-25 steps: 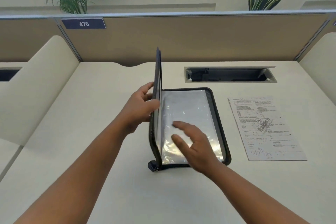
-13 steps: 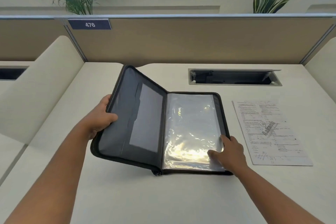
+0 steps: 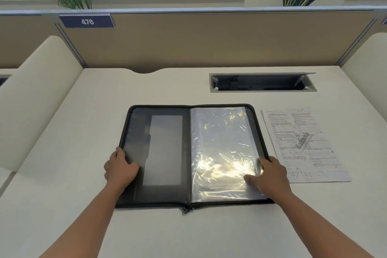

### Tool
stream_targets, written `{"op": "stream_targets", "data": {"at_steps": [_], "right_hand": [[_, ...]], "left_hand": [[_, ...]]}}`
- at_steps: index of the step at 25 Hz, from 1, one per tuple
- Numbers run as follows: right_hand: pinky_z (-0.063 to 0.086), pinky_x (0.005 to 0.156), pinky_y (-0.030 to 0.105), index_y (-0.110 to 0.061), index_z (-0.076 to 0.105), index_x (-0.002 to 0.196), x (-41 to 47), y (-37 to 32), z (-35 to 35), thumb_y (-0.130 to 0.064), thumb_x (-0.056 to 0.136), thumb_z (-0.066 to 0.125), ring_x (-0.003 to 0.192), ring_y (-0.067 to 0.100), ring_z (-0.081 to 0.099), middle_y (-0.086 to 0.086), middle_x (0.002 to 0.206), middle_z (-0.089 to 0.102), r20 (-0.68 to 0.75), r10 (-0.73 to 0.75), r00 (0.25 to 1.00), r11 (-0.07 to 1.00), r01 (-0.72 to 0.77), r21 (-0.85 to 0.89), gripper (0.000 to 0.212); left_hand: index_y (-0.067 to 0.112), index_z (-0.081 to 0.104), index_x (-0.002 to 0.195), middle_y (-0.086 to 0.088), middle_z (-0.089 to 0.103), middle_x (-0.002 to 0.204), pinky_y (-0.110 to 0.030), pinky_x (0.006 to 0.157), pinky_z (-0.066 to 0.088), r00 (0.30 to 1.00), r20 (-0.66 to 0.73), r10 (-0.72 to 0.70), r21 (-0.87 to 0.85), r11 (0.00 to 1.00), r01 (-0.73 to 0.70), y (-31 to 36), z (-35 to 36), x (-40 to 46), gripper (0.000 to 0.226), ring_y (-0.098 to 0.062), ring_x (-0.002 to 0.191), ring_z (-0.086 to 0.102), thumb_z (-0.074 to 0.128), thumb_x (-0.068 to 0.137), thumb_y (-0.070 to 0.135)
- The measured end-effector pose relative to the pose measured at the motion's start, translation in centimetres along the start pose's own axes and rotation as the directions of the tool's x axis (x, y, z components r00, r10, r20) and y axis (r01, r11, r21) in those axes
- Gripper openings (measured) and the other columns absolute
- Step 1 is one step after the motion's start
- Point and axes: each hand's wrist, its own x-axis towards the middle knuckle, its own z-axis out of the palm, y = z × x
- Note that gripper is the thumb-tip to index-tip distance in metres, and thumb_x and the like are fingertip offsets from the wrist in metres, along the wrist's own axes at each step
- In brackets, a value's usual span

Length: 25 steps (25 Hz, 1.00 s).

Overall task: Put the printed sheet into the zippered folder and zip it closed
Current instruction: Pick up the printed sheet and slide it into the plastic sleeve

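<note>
The black zippered folder lies fully open and flat on the desk. Its left half is a dark inner cover with a grey pocket. Its right half holds shiny clear plastic sleeves. My left hand grips the left cover's outer edge near the front. My right hand rests on the right edge of the sleeves, thumb on the plastic. The zip pull hangs at the front of the spine. The printed sheet lies flat on the desk just right of the folder, touched by neither hand.
A recessed cable tray opens in the desk behind the folder. A tan partition with a "476" label closes the back. Padded cream dividers stand at both sides. Plants show above the partition.
My left hand swung the upright cover down to the left until the folder lay flat. My right hand slid from the middle of the sleeves to their right edge.
</note>
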Motion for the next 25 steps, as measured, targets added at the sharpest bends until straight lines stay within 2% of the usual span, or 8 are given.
{"op": "stream_targets", "data": {"at_steps": [6, 9, 11, 13, 15, 18, 21, 25], "right_hand": [[0.042, 0.105, 0.051, -0.025, 0.050, 0.142, -0.2, 0.2, 0.0, -0.062, 0.072, 0.074, 0.145, 0.036, 0.026, 0.010, 0.163, 0.029, 0.018, -0.020, 1.000, 0.999, 0.021, -0.032, 0.082], [0.042, 0.104, 0.050, -0.025, 0.053, 0.137, -0.3, 0.5, -0.3, -0.063, 0.073, 0.074, 0.143, 0.038, 0.028, 0.009, 0.161, 0.032, -0.003, -0.038, 0.999, 0.999, 0.038, 0.004, 0.077], [0.041, 0.106, 0.050, -0.021, 0.053, 0.142, -0.2, 1.1, -0.9, -0.057, 0.081, 0.071, 0.140, 0.037, 0.035, 0.009, 0.158, 0.039, -0.105, -0.054, 0.993, 0.997, 0.060, 0.051, 0.074], [0.041, 0.106, 0.052, -0.018, 0.056, 0.141, 0.4, 2.5, -2.1, -0.047, 0.089, 0.067, 0.136, 0.035, 0.041, 0.008, 0.153, 0.047, -0.240, -0.038, 0.970, 0.991, 0.067, 0.113, 0.061], [0.041, 0.109, 0.052, -0.017, 0.058, 0.140, 1.5, 4.6, -3.6, -0.039, 0.094, 0.061, 0.136, 0.033, 0.044, 0.007, 0.152, 0.051, -0.306, -0.004, 0.952, 0.993, 0.041, 0.114, 0.051], [0.037, 0.113, 0.050, -0.017, 0.056, 0.143, 3.2, 8.3, -5.3, -0.037, 0.098, 0.057, 0.141, 0.030, 0.040, 0.006, 0.155, 0.048, -0.301, 0.004, 0.954, 1.000, -0.004, 0.000, 0.050], [0.031, 0.117, 0.048, -0.022, 0.048, 0.149, 4.5, 11.0, -6.2, -0.041, 0.100, 0.054, 0.149, 0.028, 0.029, 0.004, 0.162, 0.039, -0.269, -0.002, 0.963, 0.998, -0.015, -0.061, 0.054], [0.028, 0.119, 0.049, -0.028, 0.040, 0.154, 6.2, 13.0, -7.4, -0.047, 0.101, 0.049, 0.154, 0.027, 0.018, 0.002, 0.166, 0.031, -0.240, -0.002, 0.971, 0.996, -0.021, -0.091, 0.057]], "left_hand": [[0.007, 0.021, 0.156, -0.016, 0.010, 0.168, -0.054, 0.119, 0.015, 0.999, -0.049, 0.001, 0.155, 0.988, 0.007, 1.7, 1.9, -0.9, 0.080, -0.035, 0.153, 0.007, 0.055, 0.085, 0.021], [0.005, 0.033, 0.152, -0.019, 0.019, 0.165, -0.053, 0.121, 0.018, 0.980, -0.088, 0.177, 0.179, 0.971, -0.159, 5.7, 2.3, -1.6, 0.074, -0.038, 0.151, 0.014, 0.057, 0.082, 0.006], [0.000, 0.039, 0.149, -0.022, 0.035, 0.158, -0.049, 0.121, 0.024, 0.923, -0.075, 0.376, 0.057, 0.926, -0.373, 9.7, 3.6, -2.8, 0.067, -0.040, 0.145, 0.030, 0.054, 0.084, -0.005], [0.006, 0.042, 0.150, -0.014, 0.044, 0.154, -0.041, 0.116, 0.036, 0.886, 0.051, 0.460, -0.184, 0.877, -0.445, 14.3, 5.5, -4.9, 0.063, -0.030, 0.140, 0.042, 0.051, 0.089, -0.006], [0.016, 0.044, 0.149, -0.005, 0.052, 0.147, -0.028, 0.094, 0.052, 0.843, 0.228, 0.488, -0.372, 0.843, -0.387, 18.8, 7.8, -7.4, 0.059, -0.018, 0.129, 0.052, 0.048, 0.093, -0.001], [0.019, 0.053, 0.142, 0.002, 0.059, 0.133, -0.014, 0.072, 0.046, 0.725, 0.424, 0.543, -0.478, 0.814, -0.330, 25.0, 12.0, -10.8, 0.050, -0.012, 0.113, 0.058, 0.050, 0.094, 0.003], [0.019, 0.066, 0.102, 0.002, 0.063, 0.099, -0.024, 0.073, 0.044, 0.645, 0.578, 0.499, -0.527, 0.832, -0.171, 29.7, 15.1, -12.9, 0.028, -0.014, 0.086, 0.057, 0.052, 0.091, -0.003], [0.013, 0.046, 0.078, -0.009, 0.041, 0.075, -0.035, 0.067, 0.028, 0.619, 0.692, 0.372, -0.517, 0.853, 0.066, 34.0, 17.4, -14.0, 0.025, -0.022, 0.067, 0.034, 0.047, 0.087, -0.010]]}}
